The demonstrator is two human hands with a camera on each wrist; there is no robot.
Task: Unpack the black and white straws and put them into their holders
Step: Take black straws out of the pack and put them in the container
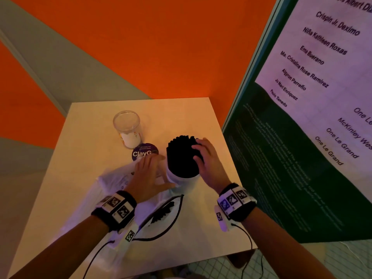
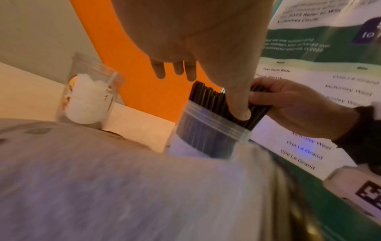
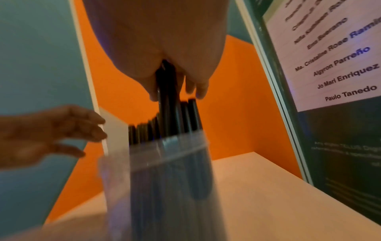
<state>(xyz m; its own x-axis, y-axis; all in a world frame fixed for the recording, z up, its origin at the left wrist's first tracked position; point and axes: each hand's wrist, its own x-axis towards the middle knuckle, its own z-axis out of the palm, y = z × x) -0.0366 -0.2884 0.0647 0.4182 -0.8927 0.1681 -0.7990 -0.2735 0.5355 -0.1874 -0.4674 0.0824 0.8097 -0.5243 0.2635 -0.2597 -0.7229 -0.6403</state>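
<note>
A clear holder (image 1: pixel 182 178) stands mid-table, packed with black straws (image 1: pixel 180 156) whose tops stick out above its rim. My right hand (image 1: pixel 198 153) grips a bunch of these straws from the right side; the right wrist view shows its fingers curled round the black straws (image 3: pixel 167 91). My left hand (image 1: pixel 153 168) lies open beside the holder's left side, fingers straight, and its thumb (image 2: pixel 237 104) reaches the rim of the holder (image 2: pixel 206 135). A second clear holder (image 1: pixel 126 127) stands behind to the left, something white at its bottom.
A purple round lid (image 1: pixel 145 152) lies between the two holders. A crumpled clear plastic bag (image 1: pixel 161 214) with some black straws in it lies under my left wrist. A green and white poster board (image 1: pixel 302 137) stands close on the right; orange wall behind.
</note>
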